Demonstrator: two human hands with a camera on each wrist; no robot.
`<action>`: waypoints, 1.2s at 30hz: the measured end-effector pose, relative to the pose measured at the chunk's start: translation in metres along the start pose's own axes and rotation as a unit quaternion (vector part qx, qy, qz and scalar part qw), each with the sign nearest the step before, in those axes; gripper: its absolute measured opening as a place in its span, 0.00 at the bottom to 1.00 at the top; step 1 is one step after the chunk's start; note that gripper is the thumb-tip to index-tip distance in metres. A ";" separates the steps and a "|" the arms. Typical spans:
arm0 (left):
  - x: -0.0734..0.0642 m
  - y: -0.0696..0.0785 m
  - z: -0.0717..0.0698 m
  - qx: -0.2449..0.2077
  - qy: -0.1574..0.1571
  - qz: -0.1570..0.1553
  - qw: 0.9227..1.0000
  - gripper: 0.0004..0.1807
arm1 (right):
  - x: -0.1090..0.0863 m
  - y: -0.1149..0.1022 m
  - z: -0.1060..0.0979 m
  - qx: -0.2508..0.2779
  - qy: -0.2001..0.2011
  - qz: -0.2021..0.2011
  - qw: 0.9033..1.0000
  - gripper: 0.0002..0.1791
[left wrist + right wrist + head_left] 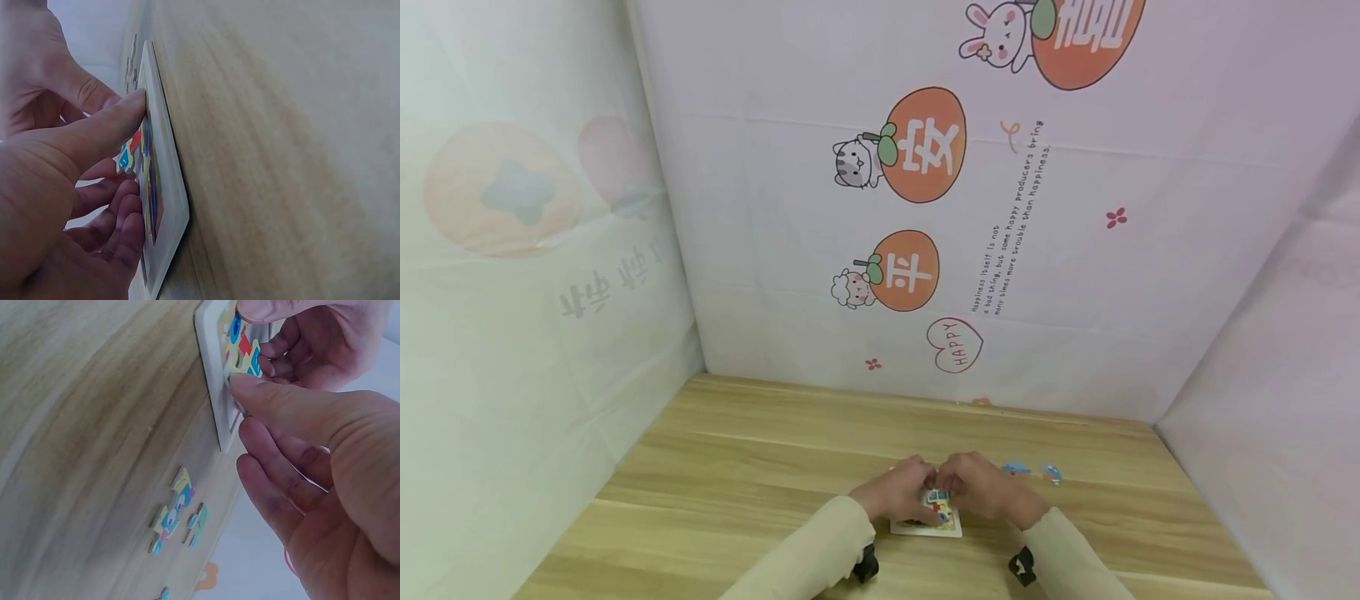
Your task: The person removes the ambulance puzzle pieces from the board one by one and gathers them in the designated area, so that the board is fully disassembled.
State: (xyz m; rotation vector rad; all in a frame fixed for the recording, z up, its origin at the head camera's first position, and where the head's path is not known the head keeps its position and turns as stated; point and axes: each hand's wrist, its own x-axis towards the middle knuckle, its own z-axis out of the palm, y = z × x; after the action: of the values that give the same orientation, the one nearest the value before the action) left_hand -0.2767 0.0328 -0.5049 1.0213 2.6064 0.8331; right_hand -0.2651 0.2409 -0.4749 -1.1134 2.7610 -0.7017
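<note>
A puzzle board (955, 532) with a white rim and a colourful picture lies flat on the wooden table. My left hand (901, 492) reaches over it, its thumb resting on the picture and its bent fingers close to a raised puzzle piece. My right hand (983, 487) pinches the edge of this yellow, blue and red puzzle piece (254, 361), which stands tilted above the board. Both hands' fingertips nearly meet there. In the left wrist view the same puzzle piece (126, 155) shows beside the left fingers. The right index fingertip is partly hidden.
Loose puzzle pieces (1017, 467) lie on the table to the right of the board; the right wrist view shows several, including a joined-looking blue and yellow pair (170, 517) and a green one (195, 525). A printed white cloth (790, 250) rises behind and on both sides.
</note>
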 end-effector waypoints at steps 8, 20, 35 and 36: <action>-0.001 -0.001 0.000 -0.004 -0.002 -0.003 1.000 0.26 | 0.003 0.001 -0.001 0.011 0.010 -0.015 1.000 0.05; 0.000 0.000 0.000 0.000 -0.001 -0.004 1.000 0.23 | 0.003 -0.002 -0.005 0.018 -0.002 -0.011 1.000 0.05; -0.001 0.001 0.000 0.014 -0.004 -0.008 1.000 0.31 | -0.013 0.003 -0.026 0.029 -0.001 0.028 0.999 0.07; -0.001 0.001 0.000 0.018 -0.003 -0.009 1.000 0.31 | -0.016 0.005 -0.028 0.027 0.000 0.030 0.999 0.07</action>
State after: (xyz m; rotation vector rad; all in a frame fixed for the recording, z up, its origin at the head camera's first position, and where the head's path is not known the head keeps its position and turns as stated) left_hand -0.2752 0.0333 -0.5046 1.0065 2.6304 0.7802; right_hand -0.2632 0.2652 -0.4533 -1.0153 2.7458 -0.7626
